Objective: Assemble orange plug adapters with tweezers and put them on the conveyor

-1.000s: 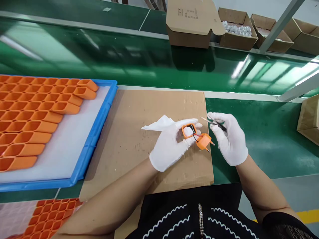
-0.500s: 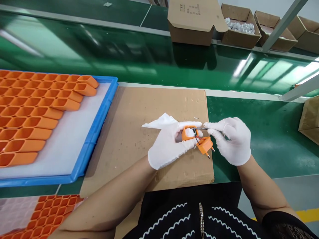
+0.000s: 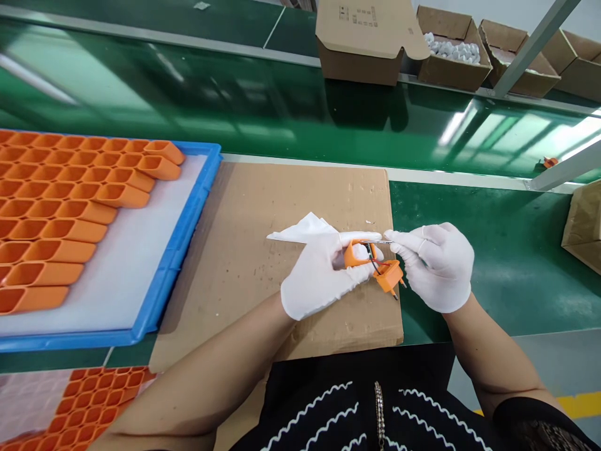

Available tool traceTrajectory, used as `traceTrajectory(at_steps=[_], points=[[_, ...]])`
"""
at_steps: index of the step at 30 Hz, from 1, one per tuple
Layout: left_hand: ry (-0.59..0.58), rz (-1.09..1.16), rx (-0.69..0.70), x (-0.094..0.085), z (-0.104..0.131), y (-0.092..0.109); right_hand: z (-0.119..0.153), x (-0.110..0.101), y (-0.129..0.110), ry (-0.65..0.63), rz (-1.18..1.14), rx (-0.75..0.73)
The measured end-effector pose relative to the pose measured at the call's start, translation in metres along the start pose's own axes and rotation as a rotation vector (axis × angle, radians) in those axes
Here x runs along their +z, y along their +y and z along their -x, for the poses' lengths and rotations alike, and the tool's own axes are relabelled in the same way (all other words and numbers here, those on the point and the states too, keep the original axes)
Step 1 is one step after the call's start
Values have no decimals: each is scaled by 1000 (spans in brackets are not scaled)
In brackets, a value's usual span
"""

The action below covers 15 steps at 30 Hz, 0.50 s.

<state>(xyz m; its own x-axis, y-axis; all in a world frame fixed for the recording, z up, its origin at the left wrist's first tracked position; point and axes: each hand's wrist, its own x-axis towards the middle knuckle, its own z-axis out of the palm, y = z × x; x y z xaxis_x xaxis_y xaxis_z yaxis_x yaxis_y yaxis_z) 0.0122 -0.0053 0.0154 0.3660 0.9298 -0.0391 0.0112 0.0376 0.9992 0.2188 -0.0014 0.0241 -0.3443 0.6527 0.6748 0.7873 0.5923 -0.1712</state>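
Note:
My left hand [image 3: 319, 269], in a white glove, is closed around an orange plastic housing [image 3: 351, 254] with a white piece inside it. Thin red and black wires run from the housing to an orange two-pin plug part [image 3: 389, 275], which hangs at its right. My gloved right hand [image 3: 434, 263] pinches a thin metal tool [image 3: 385, 242], its tip reaching into the housing; the kind of tool is too small to tell. A folded white cloth or paper [image 3: 303, 229] shows behind my left hand.
Beneath my hands lies a cardboard sheet [image 3: 253, 207] on the green bench [image 3: 507, 269]. At left, a blue tray [image 3: 176, 250] carries rows of orange housings [image 3: 51, 216]. Cardboard boxes [image 3: 361, 62] stand along the back, one with white parts [image 3: 453, 51]. A metal post [image 3: 535, 47] rises at right.
Both hands have shifted very slightly, keeping hold of the housing and the tool. At the far right back, more of a small orange object shows beside the post.

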Motion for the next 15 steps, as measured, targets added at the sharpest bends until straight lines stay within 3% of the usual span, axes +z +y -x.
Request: traceTrajectory(at_steps=[3, 8, 15], points=[[-32, -21, 0, 0, 0, -3, 0, 0, -1, -13, 10, -24], [-46, 1, 25, 0, 0, -7, -2, -2, -3, -51, -147, 70], [-13, 2, 71, -1, 2, -8, -2, -3, 1, -25, -61, 21]])
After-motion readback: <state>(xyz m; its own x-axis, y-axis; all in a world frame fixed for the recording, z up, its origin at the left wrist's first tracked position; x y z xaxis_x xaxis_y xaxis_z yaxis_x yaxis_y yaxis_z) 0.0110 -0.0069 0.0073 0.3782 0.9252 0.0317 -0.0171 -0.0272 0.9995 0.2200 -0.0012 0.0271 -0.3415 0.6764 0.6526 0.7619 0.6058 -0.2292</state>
